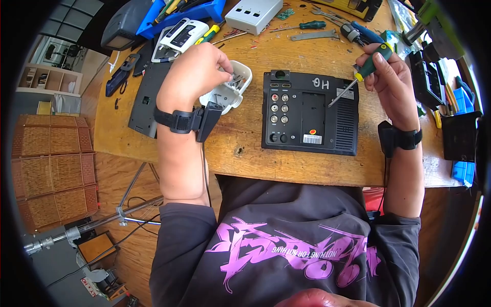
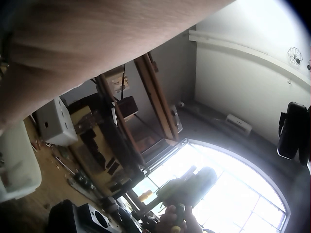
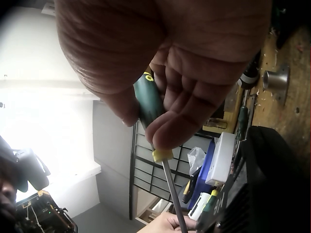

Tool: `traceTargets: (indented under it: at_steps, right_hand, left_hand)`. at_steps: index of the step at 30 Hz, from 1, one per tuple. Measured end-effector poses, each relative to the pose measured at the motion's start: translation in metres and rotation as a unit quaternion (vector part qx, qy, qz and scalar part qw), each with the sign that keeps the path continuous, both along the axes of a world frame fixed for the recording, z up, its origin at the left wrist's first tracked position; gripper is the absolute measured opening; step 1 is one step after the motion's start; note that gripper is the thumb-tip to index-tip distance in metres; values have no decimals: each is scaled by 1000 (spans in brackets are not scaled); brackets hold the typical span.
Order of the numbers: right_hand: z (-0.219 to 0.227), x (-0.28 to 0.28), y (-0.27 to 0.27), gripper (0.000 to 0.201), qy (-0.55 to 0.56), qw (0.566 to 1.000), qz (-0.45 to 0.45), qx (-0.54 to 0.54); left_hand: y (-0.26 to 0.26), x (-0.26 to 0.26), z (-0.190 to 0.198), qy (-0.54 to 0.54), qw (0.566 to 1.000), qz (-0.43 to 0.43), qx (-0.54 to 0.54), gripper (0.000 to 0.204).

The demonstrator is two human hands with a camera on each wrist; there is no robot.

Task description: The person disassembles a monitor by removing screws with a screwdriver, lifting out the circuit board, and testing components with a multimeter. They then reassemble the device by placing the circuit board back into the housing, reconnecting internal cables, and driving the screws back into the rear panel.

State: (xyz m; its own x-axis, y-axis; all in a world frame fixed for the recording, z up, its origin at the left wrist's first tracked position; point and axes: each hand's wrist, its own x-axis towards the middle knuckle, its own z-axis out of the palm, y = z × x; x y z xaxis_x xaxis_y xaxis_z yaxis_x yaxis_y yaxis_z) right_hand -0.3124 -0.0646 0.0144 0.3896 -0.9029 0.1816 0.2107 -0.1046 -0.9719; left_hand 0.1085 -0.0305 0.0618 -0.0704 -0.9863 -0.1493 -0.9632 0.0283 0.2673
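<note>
My left hand (image 1: 197, 71) is bent at the wrist over a white plastic container (image 1: 246, 84), its fingers dipping in by some small metal screws (image 1: 237, 81). Whether the fingertips pinch a screw, I cannot tell. In my right hand (image 1: 395, 87) is a screwdriver (image 1: 377, 60) with a green and yellow handle, gripped between thumb and fingers. Its shaft slants down to the left over a black monitor-like device (image 1: 346, 120), which lies back side up with round sockets, a recessed panel and a barcode label. The right wrist view shows the thumb and fingers around the screwdriver handle (image 3: 148, 101).
A dark flat panel (image 1: 144, 105) lies left of the container. Behind stand a white tester-like device (image 1: 180, 40), a blue tool tray (image 1: 207, 13) and a white box (image 1: 254, 16). A wrench (image 1: 314, 36) and another screwdriver (image 1: 312, 24) lie beyond the monitor-like device.
</note>
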Motion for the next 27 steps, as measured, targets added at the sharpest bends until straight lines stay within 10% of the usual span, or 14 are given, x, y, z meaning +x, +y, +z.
traceTargets:
  at_steps: [27]
  right_hand:
    - [-1, 3, 1, 38, 32, 999, 6, -12]
  left_hand:
    - [-2, 1, -8, 10, 999, 14, 40, 18]
